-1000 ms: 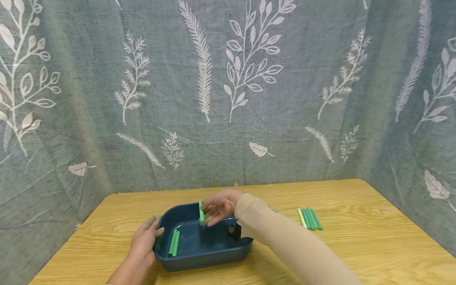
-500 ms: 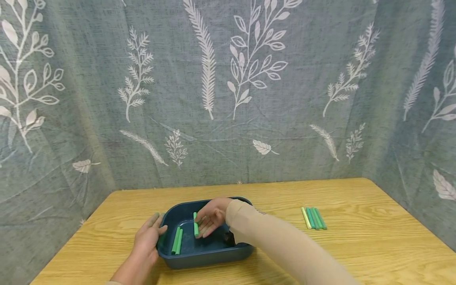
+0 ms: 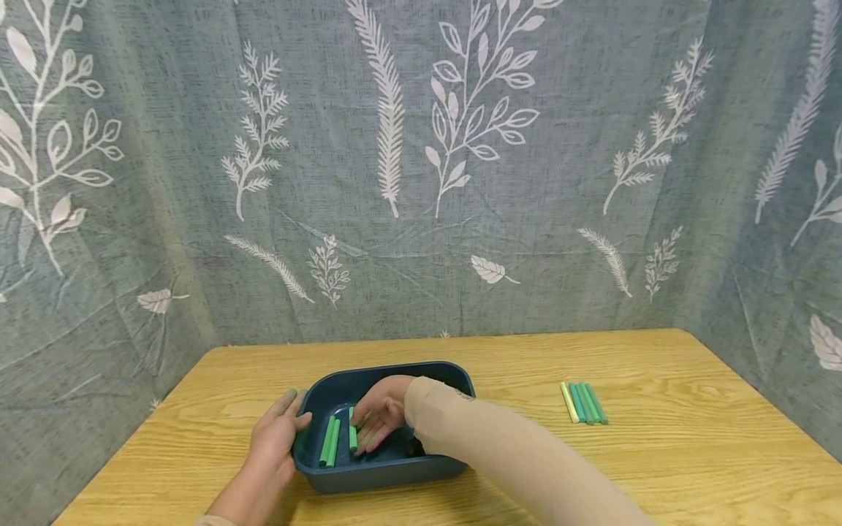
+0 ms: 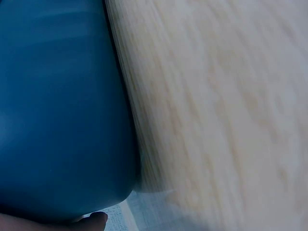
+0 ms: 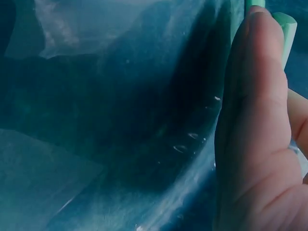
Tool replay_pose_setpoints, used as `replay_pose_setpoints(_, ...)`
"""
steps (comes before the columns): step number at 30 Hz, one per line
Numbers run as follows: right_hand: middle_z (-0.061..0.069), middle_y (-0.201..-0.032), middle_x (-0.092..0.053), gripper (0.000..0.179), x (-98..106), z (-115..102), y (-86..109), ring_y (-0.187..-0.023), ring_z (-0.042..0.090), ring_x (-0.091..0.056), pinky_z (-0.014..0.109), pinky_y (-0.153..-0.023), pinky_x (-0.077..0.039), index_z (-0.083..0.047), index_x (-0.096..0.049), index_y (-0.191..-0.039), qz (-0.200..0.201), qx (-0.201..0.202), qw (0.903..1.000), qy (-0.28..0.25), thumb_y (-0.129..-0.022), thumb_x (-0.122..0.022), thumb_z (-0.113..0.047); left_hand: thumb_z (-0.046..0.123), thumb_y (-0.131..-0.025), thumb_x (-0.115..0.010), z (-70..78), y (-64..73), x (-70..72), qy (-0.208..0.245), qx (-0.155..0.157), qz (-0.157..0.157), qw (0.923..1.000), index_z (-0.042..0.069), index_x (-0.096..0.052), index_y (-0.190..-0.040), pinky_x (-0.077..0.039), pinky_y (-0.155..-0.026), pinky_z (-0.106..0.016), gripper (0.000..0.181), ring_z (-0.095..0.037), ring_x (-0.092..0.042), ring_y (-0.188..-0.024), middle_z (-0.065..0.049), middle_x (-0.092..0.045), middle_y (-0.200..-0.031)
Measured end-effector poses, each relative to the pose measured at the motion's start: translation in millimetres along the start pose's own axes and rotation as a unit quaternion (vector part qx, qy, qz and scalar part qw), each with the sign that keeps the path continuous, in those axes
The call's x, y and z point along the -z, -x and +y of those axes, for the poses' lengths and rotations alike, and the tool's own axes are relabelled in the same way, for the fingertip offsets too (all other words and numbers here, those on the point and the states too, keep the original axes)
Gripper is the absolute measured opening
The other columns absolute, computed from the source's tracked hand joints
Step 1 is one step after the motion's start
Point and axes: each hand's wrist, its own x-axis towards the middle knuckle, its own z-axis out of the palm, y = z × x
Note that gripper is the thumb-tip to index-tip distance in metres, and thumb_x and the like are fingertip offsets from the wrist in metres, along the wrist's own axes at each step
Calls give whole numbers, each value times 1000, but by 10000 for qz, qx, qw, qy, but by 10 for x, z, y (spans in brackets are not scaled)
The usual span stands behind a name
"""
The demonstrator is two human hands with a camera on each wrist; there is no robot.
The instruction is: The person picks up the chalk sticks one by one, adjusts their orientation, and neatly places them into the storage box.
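Observation:
A dark blue rectangular plastic bin (image 3: 381,478) stands on the table. My left hand (image 3: 272,431) holds its left side, thumb at the rim and fingers along the outer wall; in the left wrist view a fingertip (image 4: 98,219) shows by the wall. Inside the bin, my right hand (image 3: 378,416) pinches a slim green stick (image 3: 353,438), its kind unclear, held low near the floor. Just left of it, two similar green sticks (image 3: 330,442) lie side by side. In the right wrist view a finger (image 5: 257,96) covers part of the green sticks.
On the right of the wooden table (image 3: 526,358), a row of several sticks (image 3: 584,403) lies side by side, one yellow and the others green shades. A leaf-patterned cloth (image 3: 421,292) hangs behind the table. My right sleeve (image 3: 506,446) crosses the bin's right part.
My right hand has moved left and down into the bin, bringing the green stick closer to the pair. My left hand stays on the bin's side. The head view has shifted slightly.

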Motion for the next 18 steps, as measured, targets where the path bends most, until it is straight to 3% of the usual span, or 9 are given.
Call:
replay_pose_setpoints(13,32,-112,-60,41,-4,-25,-24,-121,41,-53,38,-100,-47,12,-43,-137,-9,-230,9994,276,-100,-51,-2,-3,-103,-36,28,2,-36,99,-14,-142,9998,1,3,-153,-10,-119,-47,63,-36,9,-145,-20,3,-159)
replay_pose_setpoints(18,33,-110,-62,40,-21,-29,-14,-121,41,-54,40,-100,-48,11,-42,-138,-22,-140,9993,353,-100,-49,-1,-3,-103,-37,48,-1,-41,76,33,-94,9999,2,1,-153,-7,-119,-47,64,-35,10,-145,-19,3,-159)
